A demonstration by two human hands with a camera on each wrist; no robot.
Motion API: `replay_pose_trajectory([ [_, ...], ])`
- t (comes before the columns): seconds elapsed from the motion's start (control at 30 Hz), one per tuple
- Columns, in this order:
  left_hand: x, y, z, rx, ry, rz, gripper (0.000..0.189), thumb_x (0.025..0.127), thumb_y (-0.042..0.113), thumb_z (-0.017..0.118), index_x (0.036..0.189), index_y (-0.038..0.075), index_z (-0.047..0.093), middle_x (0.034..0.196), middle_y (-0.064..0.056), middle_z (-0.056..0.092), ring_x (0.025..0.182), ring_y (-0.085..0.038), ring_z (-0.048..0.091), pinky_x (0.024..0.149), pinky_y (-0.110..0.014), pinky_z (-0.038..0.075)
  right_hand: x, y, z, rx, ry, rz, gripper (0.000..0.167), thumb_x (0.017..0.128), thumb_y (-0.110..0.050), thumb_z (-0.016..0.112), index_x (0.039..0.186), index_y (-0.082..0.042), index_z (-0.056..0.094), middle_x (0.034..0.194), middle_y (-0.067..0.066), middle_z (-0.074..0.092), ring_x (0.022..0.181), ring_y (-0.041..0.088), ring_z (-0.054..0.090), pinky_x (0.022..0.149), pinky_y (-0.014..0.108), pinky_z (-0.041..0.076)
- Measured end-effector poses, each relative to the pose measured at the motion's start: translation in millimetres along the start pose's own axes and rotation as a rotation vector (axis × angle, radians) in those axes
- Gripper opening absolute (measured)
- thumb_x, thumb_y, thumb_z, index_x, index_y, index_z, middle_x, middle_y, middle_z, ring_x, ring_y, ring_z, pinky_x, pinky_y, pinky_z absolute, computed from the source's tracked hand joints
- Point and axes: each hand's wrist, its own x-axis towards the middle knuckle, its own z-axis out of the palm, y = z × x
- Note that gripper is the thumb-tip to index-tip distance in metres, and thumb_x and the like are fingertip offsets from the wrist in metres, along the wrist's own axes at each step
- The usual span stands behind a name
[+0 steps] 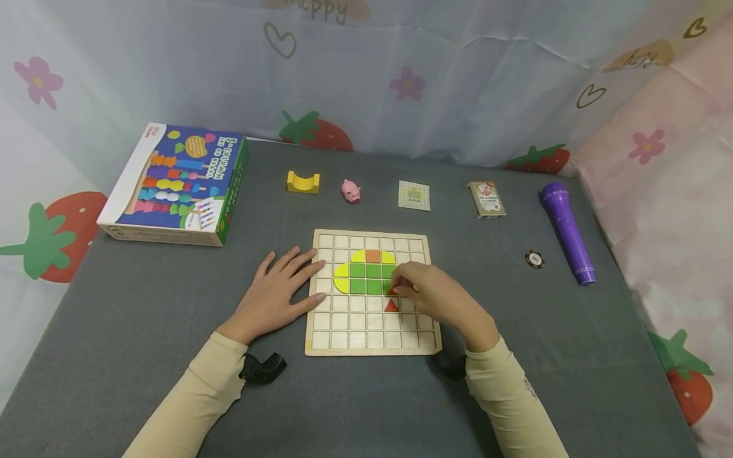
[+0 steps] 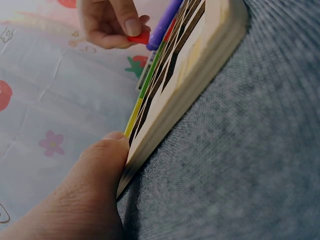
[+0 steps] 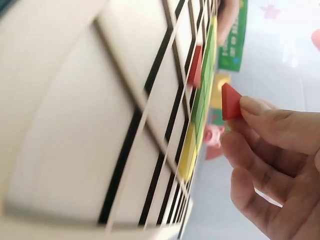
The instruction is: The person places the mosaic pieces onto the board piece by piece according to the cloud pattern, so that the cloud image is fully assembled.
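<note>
A square wooden grid board point(image 1: 340, 340) lies on the grey table. Along its left edge rests my left hand point(image 1: 275, 296), fingers spread and nearly straight, with the thumb against the side in the left wrist view. My right hand point(image 1: 438, 296) pinches a red triangle tile point(image 3: 231, 102) between thumb and finger, just above the board's right part. Another red triangle point(image 1: 391, 306) sits in a cell below the green square tiles point(image 1: 374, 271). Yellow rounded tiles point(image 1: 341, 278) border the green ones, and an orange square tile point(image 1: 373, 256) lies in the top row. My right fingers hide some right-hand cells.
Behind the board stand a yellow arched block point(image 1: 303, 183), a pink pig figure point(image 1: 350, 191), a small printed card point(image 1: 414, 195) and a playing card box point(image 1: 487, 200). A toy box point(image 1: 177, 184) is at back left. Rightward lie a round chip point(image 1: 534, 259) and a purple flashlight point(image 1: 568, 232).
</note>
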Motion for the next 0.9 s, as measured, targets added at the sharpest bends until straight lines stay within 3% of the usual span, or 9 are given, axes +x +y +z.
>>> replay_pose_trajectory([
  [0.33,-0.1,0.5,0.7,-0.001,0.002,0.001,0.067,0.092,0.061,0.049,0.149,0.028,0.036,0.156,0.001,0.029,0.146,-0.026,0.02,0.116,-0.058,0.008,8.2,-17.8,12.8,-0.027,-0.074,-0.051,0.003,0.093,-0.016,0.065,0.095,-0.015,0.066,0.087,-0.009,0.064,0.075,0.005,0.055,0.07,0.022,0.049],
  [0.9,-0.2,0.6,-0.1,0.001,0.007,0.002,0.066,0.092,0.061,0.049,0.149,0.028,0.037,0.156,0.001,0.029,0.146,-0.027,0.021,0.116,-0.057,0.008,9.2,-18.0,26.1,-0.071,-0.072,-0.094,0.007,0.092,-0.013,0.065,0.096,-0.015,0.07,0.094,-0.006,0.065,0.088,0.008,0.061,0.08,0.025,0.052],
])
